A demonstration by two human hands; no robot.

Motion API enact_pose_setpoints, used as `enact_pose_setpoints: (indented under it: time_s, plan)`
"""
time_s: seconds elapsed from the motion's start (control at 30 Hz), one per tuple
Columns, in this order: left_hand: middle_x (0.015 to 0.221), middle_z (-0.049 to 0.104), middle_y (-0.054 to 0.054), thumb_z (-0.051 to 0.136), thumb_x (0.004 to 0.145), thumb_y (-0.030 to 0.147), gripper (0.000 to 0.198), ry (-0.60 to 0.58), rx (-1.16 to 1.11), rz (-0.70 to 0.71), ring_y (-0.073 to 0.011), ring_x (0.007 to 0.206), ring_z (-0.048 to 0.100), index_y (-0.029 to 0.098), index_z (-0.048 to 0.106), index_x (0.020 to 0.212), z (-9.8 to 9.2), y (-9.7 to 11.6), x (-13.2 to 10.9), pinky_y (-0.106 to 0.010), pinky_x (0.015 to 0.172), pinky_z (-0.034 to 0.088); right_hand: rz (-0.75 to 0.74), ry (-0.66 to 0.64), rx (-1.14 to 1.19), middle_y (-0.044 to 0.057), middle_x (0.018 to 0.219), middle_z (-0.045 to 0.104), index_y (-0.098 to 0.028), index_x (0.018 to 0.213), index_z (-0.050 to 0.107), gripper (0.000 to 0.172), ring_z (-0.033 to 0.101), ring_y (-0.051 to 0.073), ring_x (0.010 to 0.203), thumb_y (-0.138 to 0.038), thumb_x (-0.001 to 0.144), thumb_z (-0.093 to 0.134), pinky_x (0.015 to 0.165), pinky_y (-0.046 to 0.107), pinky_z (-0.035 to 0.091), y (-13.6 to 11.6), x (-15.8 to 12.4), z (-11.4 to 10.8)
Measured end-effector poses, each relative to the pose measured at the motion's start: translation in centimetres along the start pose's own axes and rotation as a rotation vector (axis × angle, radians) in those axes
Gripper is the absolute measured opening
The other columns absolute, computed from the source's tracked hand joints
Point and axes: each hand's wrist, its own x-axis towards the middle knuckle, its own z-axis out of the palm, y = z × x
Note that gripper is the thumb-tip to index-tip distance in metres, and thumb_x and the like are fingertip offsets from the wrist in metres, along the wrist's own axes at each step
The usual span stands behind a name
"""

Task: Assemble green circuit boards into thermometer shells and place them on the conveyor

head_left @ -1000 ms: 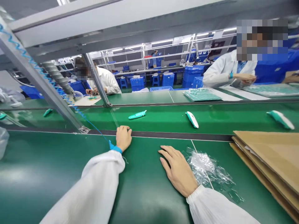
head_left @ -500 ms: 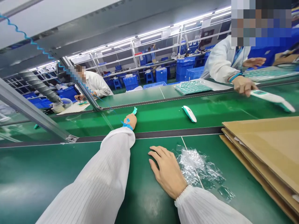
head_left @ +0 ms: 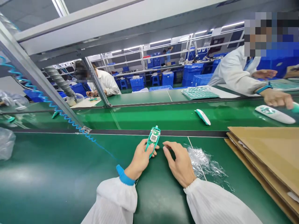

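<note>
A dark green work table (head_left: 58, 174) runs along the near side, with a brighter green conveyor belt (head_left: 163, 116) behind it and rows of benches further back. At the far left edge lies a crumpled clear bag (head_left: 4, 143); what it holds cannot be told. A blue coiled cord (head_left: 46, 102) drops from the left frame to the blue wristband (head_left: 125, 177) on the left hand (head_left: 140, 157). That hand's fingers are closed around a teal device (head_left: 152, 140) with its circuit board showing, held upright just above the table's far edge. The right hand (head_left: 179, 163) rests palm down beside it, fingers spread and holding nothing, its fingertips near the device but apart from it. Just right of the hand lie empty clear plastic bags (head_left: 207, 166). On the belt beyond rests a white and teal casing (head_left: 202, 116). Far back stand stacked blue crates (head_left: 193, 73), contents hidden, and a tray of green parts (head_left: 199, 92). At right, flat cardboard sheets (head_left: 268, 155) are piled, and a co-worker's hand (head_left: 277, 98) hovers over a white casing (head_left: 274, 114).
</note>
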Motion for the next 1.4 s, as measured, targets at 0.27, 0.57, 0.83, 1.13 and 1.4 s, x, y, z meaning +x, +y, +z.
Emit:
enact_pose_setpoints:
  time_s: [0.27, 0.57, 0.83, 1.13, 1.4]
  plan:
    - [0.098, 0.072, -0.007, 0.046, 0.101, 0.035, 0.032, -0.142, 0.274, 0.067, -0.0165, 0.079, 0.06, 0.018, 0.054, 0.127, 1.6, -0.4, -2.8, -0.034, 0.079, 0.048, 0.008, 0.007, 0.017, 0.002, 0.09, 0.064, -0.022, 0.089, 0.063, 0.009, 0.058, 0.018, 0.084, -0.029, 0.095, 0.063, 0.077, 0.035, 0.041, -0.1, 0.5, -1.5]
    - [0.107, 0.072, -0.013, 0.063, 0.091, 0.037, 0.029, -0.082, -0.138, -0.029, -0.0167, 0.083, 0.066, 0.015, 0.06, 0.109, 0.9, 0.4, -1.8, -0.033, 0.082, 0.052, -0.065, -0.092, 0.019, 0.002, 0.089, 0.066, -0.022, 0.085, 0.058, 0.015, 0.058, 0.017, 0.084, -0.028, 0.099, 0.056, 0.077, 0.034, 0.041, -0.9, 0.6, -2.9]
    - [0.09, 0.072, -0.003, 0.049, 0.098, 0.026, 0.031, -0.067, 0.264, 0.124, -0.0192, 0.084, 0.066, 0.024, 0.054, 0.129, 2.5, 0.1, -3.8, -0.032, 0.081, 0.048, 0.402, -0.149, 0.308, 0.003, 0.086, 0.069, -0.022, 0.089, 0.07, 0.032, 0.061, 0.017, 0.076, -0.051, 0.095, 0.058, 0.073, 0.032, 0.048, -1.3, -0.2, -1.9]
    - [0.09, 0.066, -0.005, 0.042, 0.097, 0.016, 0.034, -0.061, 0.543, 0.215, -0.0192, 0.074, 0.059, 0.023, 0.055, 0.127, 2.4, 0.1, -4.1, -0.031, 0.069, 0.042, -0.09, 0.07, -0.118, 0.002, 0.093, 0.069, -0.025, 0.094, 0.069, 0.002, 0.061, 0.017, 0.084, -0.027, 0.093, 0.068, 0.076, 0.035, 0.041, -0.9, 0.4, -3.0]
    - [0.084, 0.067, -0.004, 0.048, 0.094, 0.017, 0.034, -0.116, 0.439, 0.18, -0.0192, 0.071, 0.058, 0.024, 0.061, 0.125, 2.0, 0.4, -3.9, -0.03, 0.07, 0.042, -0.276, 0.071, -0.387, 0.0, 0.09, 0.072, -0.027, 0.088, 0.067, 0.01, 0.058, 0.017, 0.082, -0.02, 0.095, 0.065, 0.08, 0.037, 0.034, -1.3, 0.6, -3.5]
